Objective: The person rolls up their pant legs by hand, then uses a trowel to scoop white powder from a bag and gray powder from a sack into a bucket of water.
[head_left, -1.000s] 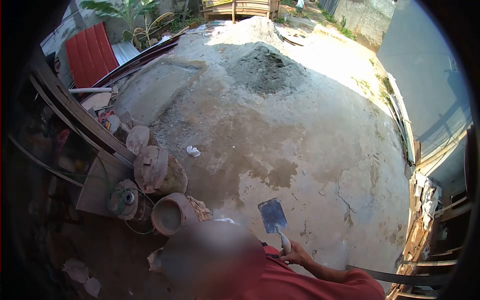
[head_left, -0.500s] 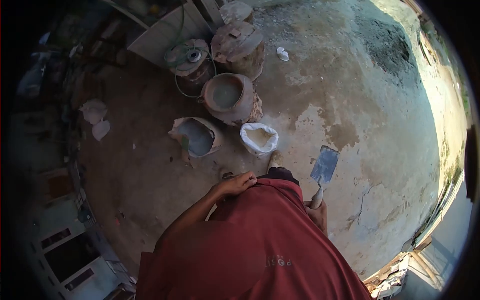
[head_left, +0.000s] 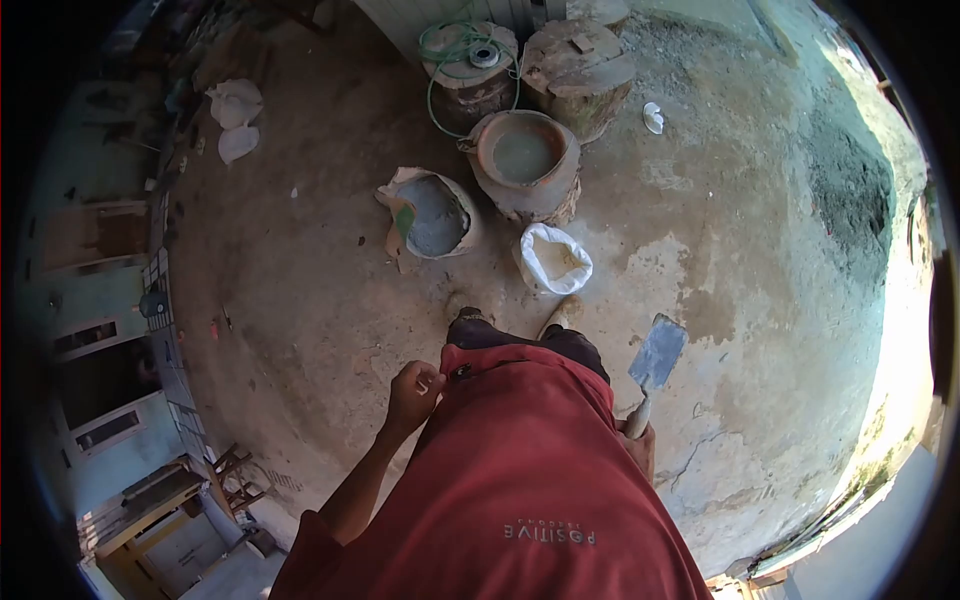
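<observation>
My right hand (head_left: 641,452), low at my right side, is closed around the handle of a trowel (head_left: 657,352). The trowel's flat grey blade points forward, away from me, above the concrete floor. My left hand (head_left: 412,396) is beside the hem of my red shirt (head_left: 520,430), its fingers curled in. A small pale spot shows at those fingers, and I cannot make out whether they hold anything. In front of my feet stand a white-rimmed sack (head_left: 530,275) and, to its left, an open torn bag (head_left: 462,212) of grey powder.
A clay-coloured pot (head_left: 488,160) with greyish contents rests on a stump behind the sack. Farther back are two wood stumps (head_left: 578,70), one bearing a green hose (head_left: 440,45). Grey sand (head_left: 850,195) is heaped at far right. White scraps (head_left: 238,143) lie at left.
My left hand has come off the shirt hem and moved left, its fingers curled. The view has shifted, with the containers now farther right and higher. The trowel stays in my right hand.
</observation>
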A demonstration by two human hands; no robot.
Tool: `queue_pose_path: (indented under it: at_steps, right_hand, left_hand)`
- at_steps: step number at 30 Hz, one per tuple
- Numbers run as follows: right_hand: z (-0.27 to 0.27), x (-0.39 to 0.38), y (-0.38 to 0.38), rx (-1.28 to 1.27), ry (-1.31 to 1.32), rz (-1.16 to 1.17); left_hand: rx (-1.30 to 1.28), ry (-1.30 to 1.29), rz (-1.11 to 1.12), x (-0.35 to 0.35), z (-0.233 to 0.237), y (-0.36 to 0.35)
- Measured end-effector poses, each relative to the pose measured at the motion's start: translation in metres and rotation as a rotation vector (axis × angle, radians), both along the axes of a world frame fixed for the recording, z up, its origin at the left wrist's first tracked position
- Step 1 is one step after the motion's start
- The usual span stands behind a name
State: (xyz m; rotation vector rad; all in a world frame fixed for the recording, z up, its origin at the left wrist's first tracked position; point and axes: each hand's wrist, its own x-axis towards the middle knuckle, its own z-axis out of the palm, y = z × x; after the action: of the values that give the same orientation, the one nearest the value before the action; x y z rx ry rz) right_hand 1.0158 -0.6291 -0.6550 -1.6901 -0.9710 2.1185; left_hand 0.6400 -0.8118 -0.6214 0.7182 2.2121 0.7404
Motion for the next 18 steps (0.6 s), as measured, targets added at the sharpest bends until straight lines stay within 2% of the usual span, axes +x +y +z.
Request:
queue_pose_path:
  at_steps: [1, 4, 9, 18]
  right_hand:
    - [-0.001, 0.000, -0.001, -0.011, -0.005, 0.014]
    - [-0.003, 0.005, -0.010, 0.080, -0.142, 0.085]
    - [-0.001, -0.001, -0.010, 0.096, -0.202, 0.030]
    - [-0.003, -0.016, -0.005, 0.148, -0.235, -0.079]
  left_hand:
    - [-0.048, -0.023, 0.133, 0.015, 0.005, -0.024]
    - [0.054, -0.332, 0.477, 0.068, 0.002, -0.075]
    - [-0.102, -0.286, 0.563, 0.109, 0.021, -0.081]
    - [-0.192, -0.224, 0.580, 0.114, 0.035, -0.065]
